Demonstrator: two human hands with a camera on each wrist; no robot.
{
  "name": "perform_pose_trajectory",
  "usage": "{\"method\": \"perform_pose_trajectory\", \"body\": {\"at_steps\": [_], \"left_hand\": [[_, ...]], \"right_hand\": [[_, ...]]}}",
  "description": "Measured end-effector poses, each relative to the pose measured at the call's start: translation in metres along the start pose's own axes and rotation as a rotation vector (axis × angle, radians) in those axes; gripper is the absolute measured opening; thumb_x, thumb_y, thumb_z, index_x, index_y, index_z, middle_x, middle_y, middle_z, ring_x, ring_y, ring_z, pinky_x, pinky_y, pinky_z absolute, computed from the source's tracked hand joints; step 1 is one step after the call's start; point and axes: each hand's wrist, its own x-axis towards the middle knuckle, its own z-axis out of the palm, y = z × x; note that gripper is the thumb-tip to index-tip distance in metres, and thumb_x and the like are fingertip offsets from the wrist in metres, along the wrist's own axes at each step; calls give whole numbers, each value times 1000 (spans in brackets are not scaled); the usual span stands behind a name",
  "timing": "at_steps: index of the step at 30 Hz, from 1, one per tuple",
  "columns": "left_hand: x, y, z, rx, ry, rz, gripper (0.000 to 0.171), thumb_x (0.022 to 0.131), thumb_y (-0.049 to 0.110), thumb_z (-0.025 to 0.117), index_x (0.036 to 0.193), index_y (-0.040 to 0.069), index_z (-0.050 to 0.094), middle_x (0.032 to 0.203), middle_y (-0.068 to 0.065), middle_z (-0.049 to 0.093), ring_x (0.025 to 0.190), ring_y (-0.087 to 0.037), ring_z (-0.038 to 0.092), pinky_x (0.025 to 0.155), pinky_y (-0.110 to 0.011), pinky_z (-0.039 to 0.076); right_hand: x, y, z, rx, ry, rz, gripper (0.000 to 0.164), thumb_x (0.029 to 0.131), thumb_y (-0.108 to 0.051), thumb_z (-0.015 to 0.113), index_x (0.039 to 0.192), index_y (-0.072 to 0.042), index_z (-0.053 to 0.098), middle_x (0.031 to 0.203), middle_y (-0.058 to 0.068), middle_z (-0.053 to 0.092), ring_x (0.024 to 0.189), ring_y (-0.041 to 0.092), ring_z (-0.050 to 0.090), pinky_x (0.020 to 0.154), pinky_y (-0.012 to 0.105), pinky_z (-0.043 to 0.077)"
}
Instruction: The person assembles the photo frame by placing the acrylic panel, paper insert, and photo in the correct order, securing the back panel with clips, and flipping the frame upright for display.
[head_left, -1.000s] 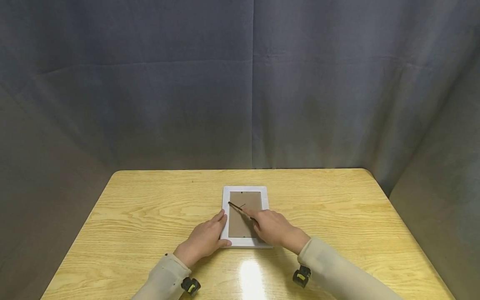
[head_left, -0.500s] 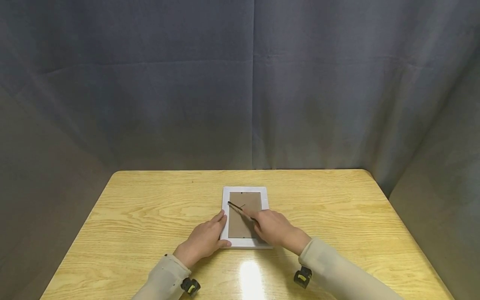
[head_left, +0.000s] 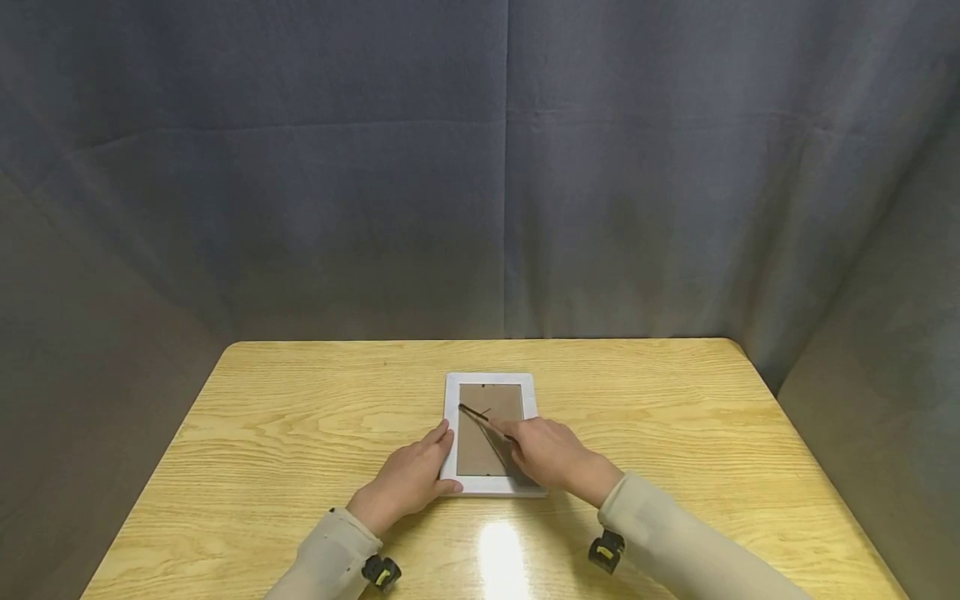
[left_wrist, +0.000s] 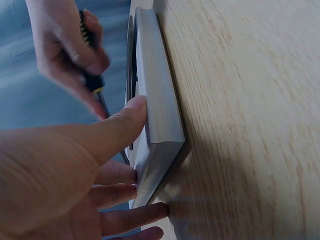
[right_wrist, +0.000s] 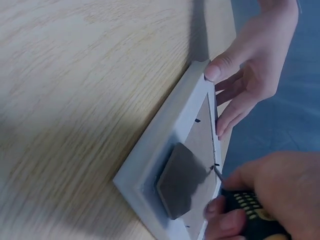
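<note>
White picture frame (head_left: 487, 485), back up on the desk (head_left: 300, 417), midway between the left and right edges and near the far edge. Your left hand (head_left: 408, 477), thumb and fingers spread, presses the frame's near left corner. Your right hand (head_left: 551, 454) grips a screwdriver (right_wrist: 247, 202), its tip by a dark tab at the left side of the brown backing (head_left: 472, 452); contact cannot be told. A grey flap (right_wrist: 180, 185) stands off the backing.

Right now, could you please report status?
Left grip holding white rectangular picture frame; right grip on black-and-yellow screwdriver, tip at frame's inner edge; nothing visibly blocking.
</note>
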Motion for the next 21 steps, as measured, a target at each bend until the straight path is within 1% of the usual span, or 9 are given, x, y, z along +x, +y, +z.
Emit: {"method": "perform_pose_trajectory", "body": {"at_steps": [5,8,13,15,21], "left_hand": [[0,0,0,-3,6,3,83,76,43,70,138,-6,44,148,-24,34,119,-38,51,93,-46,46],[-1,1,-1,-2,4,6,83,77,43,70,138,-6,44,148,-24,34,120,-38,51,93,-46,46],[-1,1,-1,-1,-2,2,83,77,43,69,139,-6,43,149,-23,33,121,-37,50,94,-46,46],[-1,2,-1,-2,-4,-1,83,77,43,69,139,-6,43,149,-23,33,121,-37,50,94,-46,46],[-1,3,-3,-6,2,1,83,77,42,69,138,-7,43,148,-24,34,120,-37,51,94,-47,46]], "right_hand": [[0,3,3,4,-19,0,44,87,-7,55,130,-13,58,88,6,69,56,9,47,44,25,41],[1,4,4,15,0,2,45,88,-8,53,133,-13,57,83,4,67,55,9,47,44,25,41],[3,2,3,21,36,-6,46,88,-10,52,133,-12,57,82,3,67,56,9,48,46,25,42],[3,1,3,19,28,-7,45,87,-9,53,132,-12,58,83,4,68,57,9,48,48,26,42],[4,-1,2,24,-11,-1,44,87,-8,54,131,-11,58,81,4,67,57,9,47,48,26,42]]}}
